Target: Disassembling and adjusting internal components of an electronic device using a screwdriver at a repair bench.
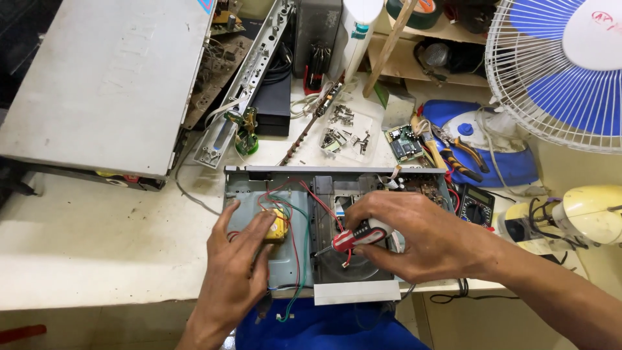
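An opened disc player chassis (272, 188) lies at the front edge of the workbench (91, 246), its cover off and its red, green and white wires (299, 214) exposed. The left hand (236, 259) lies flat inside the left half of the chassis, fingers spread and open, the fingertips pressing on a small yellow component (278, 228) and closing on nothing. The right hand (405, 233) is wrapped around a red-and-white-handled screwdriver (356, 236), whose tip points left and down toward the metal divider beside the disc tray (353, 266). The work in hand looks like driving or loosening a screw in the middle of the chassis while the other hand steadies the part and keeps the wires aside. The next move seems to call for seating the tip squarely in the screw head, which I cannot make out here, and turning without snagging the red wire just beside it. Loose screws (340, 129), a small circuit board (403, 142) and pliers (463, 152) lie near the back edge; a fan (557, 71) stands at the right corner.
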